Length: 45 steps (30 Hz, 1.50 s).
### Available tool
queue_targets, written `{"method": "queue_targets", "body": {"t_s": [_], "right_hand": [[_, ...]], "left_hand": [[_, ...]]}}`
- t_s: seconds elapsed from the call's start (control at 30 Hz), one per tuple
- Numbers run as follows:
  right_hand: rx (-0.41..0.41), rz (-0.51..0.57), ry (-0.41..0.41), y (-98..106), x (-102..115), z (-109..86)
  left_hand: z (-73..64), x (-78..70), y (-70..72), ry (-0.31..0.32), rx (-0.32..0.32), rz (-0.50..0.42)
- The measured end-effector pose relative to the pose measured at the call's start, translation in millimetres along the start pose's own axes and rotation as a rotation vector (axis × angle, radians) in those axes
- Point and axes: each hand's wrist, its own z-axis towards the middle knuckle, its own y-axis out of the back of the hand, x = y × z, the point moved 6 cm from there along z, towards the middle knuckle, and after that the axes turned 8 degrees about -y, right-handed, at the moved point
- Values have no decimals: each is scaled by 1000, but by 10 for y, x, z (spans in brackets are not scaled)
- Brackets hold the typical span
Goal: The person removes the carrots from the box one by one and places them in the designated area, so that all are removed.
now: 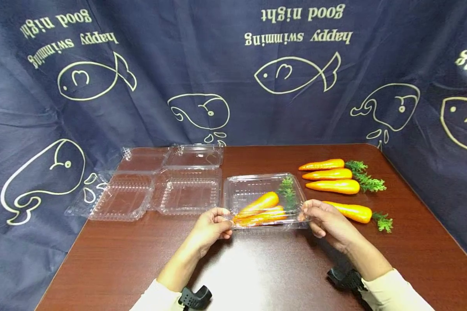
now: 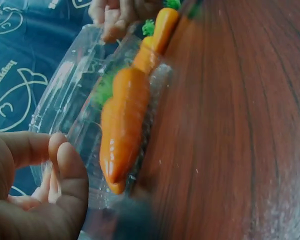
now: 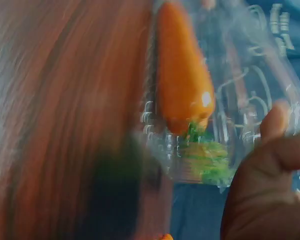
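Observation:
In the head view a clear plastic clamshell box (image 1: 239, 190) sits in front of me, its lid over two orange carrots (image 1: 261, 201) with green tops. My left hand (image 1: 212, 226) pinches the near left corner of the lid between thumb and fingers. At the near right corner my right hand (image 1: 328, 222) grips the lid's edge. The left wrist view shows the left hand (image 2: 55, 185) pinching the thin plastic edge beside the carrots (image 2: 122, 125). In the right wrist view, blurred, the right hand (image 3: 270, 185) holds the lid side. Whether the lid is latched cannot be told.
Right of the box lie several loose carrots, three in a row (image 1: 332, 186) and one nearer (image 1: 352, 211) beside my right hand. Open clear clamshell boxes (image 1: 187, 194) stand at the left on the brown table (image 1: 140, 263). A dark blue cloth (image 1: 233, 77) hangs behind.

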Motion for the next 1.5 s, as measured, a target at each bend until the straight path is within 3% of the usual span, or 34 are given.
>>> {"method": "queue_targets", "body": {"t_s": [0.07, 0.2, 0.47, 0.73, 0.93, 1.13, 1.5], "right_hand": [[-1, 50, 4, 29, 11, 0], [18, 13, 15, 32, 20, 7], [-2, -137, 28, 36, 25, 19], [-98, -369, 43, 46, 7, -19], [-158, -443, 139, 3, 31, -39], [-242, -496, 232, -35, 30, -33], [-482, -870, 470, -68, 189, -114]], "left_hand": [[-12, -10, 48, -3, -22, 14], [-15, -24, 68, -9, -3, 28], [-15, -44, 64, -16, -5, 41], [-35, -62, 22, -108, -2, 207], [-33, -54, 21, -131, -41, 280], [-42, -74, 31, -122, -40, 310], [-40, -79, 16, -125, -31, 304]]}}
